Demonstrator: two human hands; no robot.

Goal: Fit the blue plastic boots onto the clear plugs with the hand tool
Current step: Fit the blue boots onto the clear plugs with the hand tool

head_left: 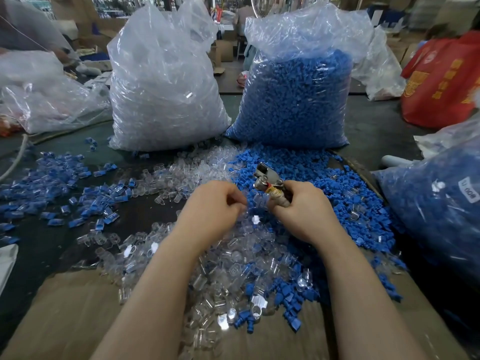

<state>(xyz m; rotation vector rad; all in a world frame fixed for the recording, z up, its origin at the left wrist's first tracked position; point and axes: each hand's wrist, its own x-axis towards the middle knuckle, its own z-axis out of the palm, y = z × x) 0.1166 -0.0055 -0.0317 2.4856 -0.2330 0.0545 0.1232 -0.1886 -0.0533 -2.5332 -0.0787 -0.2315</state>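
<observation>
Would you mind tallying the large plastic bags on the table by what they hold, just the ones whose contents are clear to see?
Bag of clear plugs: 1
Bags of blue boots: 2, one upright, one at the right edge
Total: 3
The remaining bags are too blurred to sort.

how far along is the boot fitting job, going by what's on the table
Done: a spread of assembled pieces, blue on clear, lies at the left. In hand: the right hand grips the hand tool; the left hand has curled fingers, and what they pinch is not clear. Left: loose clear plugs and blue boots in heaps, plus a full bag of clear plugs and a full bag of blue boots. Most remains.
</observation>
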